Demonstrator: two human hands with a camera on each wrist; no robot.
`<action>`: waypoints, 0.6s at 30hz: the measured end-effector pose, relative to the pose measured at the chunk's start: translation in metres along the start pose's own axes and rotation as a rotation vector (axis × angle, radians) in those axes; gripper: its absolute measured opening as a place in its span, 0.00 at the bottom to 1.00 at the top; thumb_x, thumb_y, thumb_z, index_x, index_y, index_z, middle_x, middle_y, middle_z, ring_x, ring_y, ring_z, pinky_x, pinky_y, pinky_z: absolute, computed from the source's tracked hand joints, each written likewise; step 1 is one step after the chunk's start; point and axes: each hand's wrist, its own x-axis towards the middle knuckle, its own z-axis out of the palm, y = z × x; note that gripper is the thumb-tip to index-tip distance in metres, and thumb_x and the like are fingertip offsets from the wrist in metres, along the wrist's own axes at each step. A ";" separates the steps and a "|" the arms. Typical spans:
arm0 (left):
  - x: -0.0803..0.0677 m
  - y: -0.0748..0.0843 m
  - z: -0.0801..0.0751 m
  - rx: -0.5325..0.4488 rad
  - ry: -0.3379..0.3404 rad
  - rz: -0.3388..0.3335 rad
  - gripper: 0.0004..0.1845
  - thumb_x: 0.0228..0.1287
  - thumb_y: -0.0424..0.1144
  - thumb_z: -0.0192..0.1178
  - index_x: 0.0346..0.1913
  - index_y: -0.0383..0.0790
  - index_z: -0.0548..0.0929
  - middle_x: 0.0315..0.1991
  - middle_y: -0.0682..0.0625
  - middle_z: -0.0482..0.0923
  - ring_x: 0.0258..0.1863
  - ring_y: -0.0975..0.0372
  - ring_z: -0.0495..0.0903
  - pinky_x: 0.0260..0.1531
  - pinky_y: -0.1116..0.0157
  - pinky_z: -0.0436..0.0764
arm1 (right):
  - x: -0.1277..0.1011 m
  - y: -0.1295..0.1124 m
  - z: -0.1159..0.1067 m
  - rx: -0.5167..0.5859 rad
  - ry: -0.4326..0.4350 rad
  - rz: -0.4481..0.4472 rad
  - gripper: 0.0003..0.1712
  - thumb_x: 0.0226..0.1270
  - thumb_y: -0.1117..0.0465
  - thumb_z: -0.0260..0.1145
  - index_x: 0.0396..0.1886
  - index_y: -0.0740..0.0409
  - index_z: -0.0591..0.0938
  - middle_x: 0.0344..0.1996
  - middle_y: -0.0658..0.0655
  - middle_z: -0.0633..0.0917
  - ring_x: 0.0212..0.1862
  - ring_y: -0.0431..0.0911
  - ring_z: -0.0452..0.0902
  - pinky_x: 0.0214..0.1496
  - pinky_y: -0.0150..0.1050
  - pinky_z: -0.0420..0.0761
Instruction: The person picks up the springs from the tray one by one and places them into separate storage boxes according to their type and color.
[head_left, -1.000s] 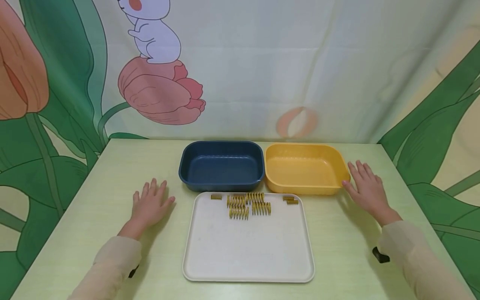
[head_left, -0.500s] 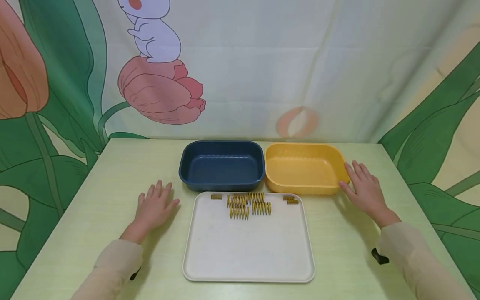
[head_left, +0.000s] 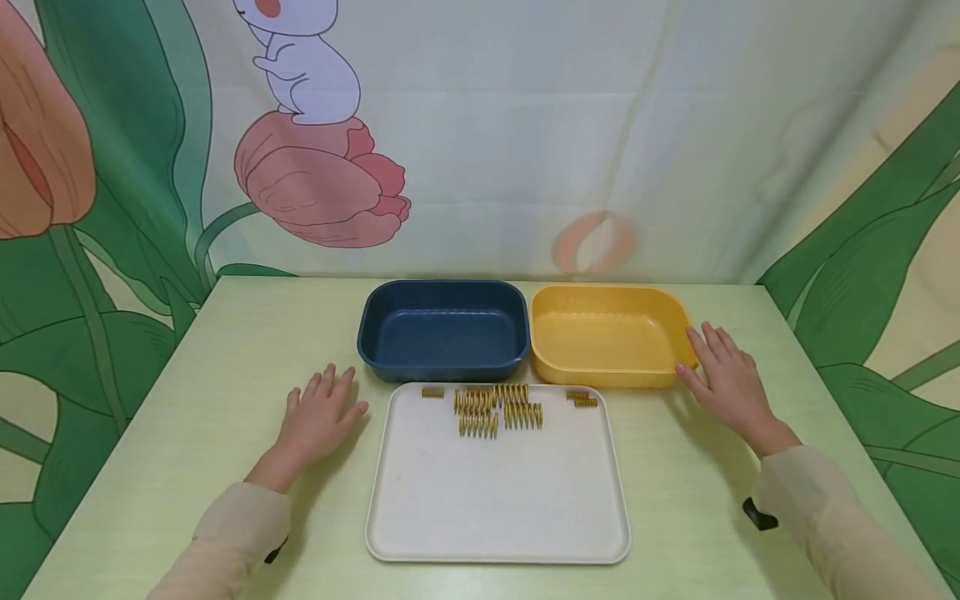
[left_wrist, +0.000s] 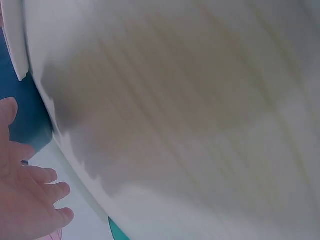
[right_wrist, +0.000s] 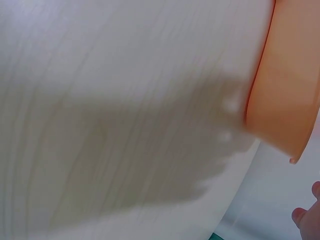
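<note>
Several small golden coil springs point(head_left: 495, 408) lie in a cluster at the far end of a white tray point(head_left: 495, 508). Behind the tray stand a dark blue bin point(head_left: 444, 331) and a yellow bin point(head_left: 607, 335), side by side, both with nothing inside. My left hand point(head_left: 321, 418) hovers flat over the table just left of the tray, fingers straight, holding nothing. My right hand point(head_left: 723, 379) lies flat by the yellow bin's right end, thumb near its corner. The left wrist view shows the fingers point(left_wrist: 30, 200) beside the blue bin point(left_wrist: 22, 115).
The pale green table point(head_left: 225, 350) ends at a flower-printed curtain point(head_left: 480, 133) behind the bins. In the right wrist view the yellow bin's wall point(right_wrist: 285, 90) stands over the hand's shadow on the tabletop.
My left hand has slid right and forward toward the tray's near left corner. My right hand has crept slightly left toward the yellow bin. Springs, tray and bins have not moved.
</note>
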 end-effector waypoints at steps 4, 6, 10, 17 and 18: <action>0.000 0.002 -0.001 0.000 -0.002 0.003 0.34 0.73 0.50 0.48 0.73 0.31 0.59 0.73 0.26 0.52 0.71 0.32 0.54 0.65 0.30 0.52 | 0.000 0.000 0.001 -0.004 0.001 -0.006 0.39 0.76 0.46 0.50 0.74 0.68 0.57 0.73 0.75 0.56 0.74 0.70 0.48 0.68 0.71 0.54; -0.001 0.003 0.000 -0.001 -0.002 0.007 0.34 0.73 0.50 0.48 0.73 0.31 0.59 0.73 0.26 0.52 0.71 0.31 0.55 0.65 0.30 0.52 | -0.001 -0.001 0.001 -0.002 0.000 -0.009 0.38 0.76 0.47 0.51 0.74 0.68 0.57 0.73 0.75 0.56 0.74 0.70 0.48 0.68 0.71 0.55; -0.002 0.005 0.001 -0.001 -0.003 0.019 0.34 0.73 0.49 0.49 0.73 0.31 0.60 0.73 0.25 0.53 0.70 0.31 0.56 0.65 0.31 0.53 | -0.001 -0.002 0.002 -0.005 0.004 -0.017 0.38 0.76 0.47 0.51 0.74 0.68 0.58 0.73 0.75 0.56 0.73 0.70 0.49 0.67 0.70 0.55; -0.003 0.007 0.004 0.004 0.005 0.045 0.33 0.73 0.49 0.50 0.72 0.32 0.61 0.72 0.26 0.54 0.69 0.32 0.59 0.64 0.32 0.56 | -0.003 -0.004 0.004 -0.010 0.026 -0.039 0.37 0.75 0.48 0.53 0.73 0.68 0.60 0.72 0.74 0.59 0.72 0.70 0.51 0.66 0.70 0.57; -0.004 0.007 0.005 0.005 0.008 0.051 0.33 0.73 0.49 0.50 0.72 0.31 0.62 0.72 0.25 0.55 0.69 0.33 0.60 0.63 0.32 0.57 | -0.003 -0.004 0.004 -0.007 0.025 -0.039 0.37 0.75 0.48 0.53 0.73 0.68 0.60 0.73 0.74 0.58 0.73 0.70 0.51 0.67 0.70 0.57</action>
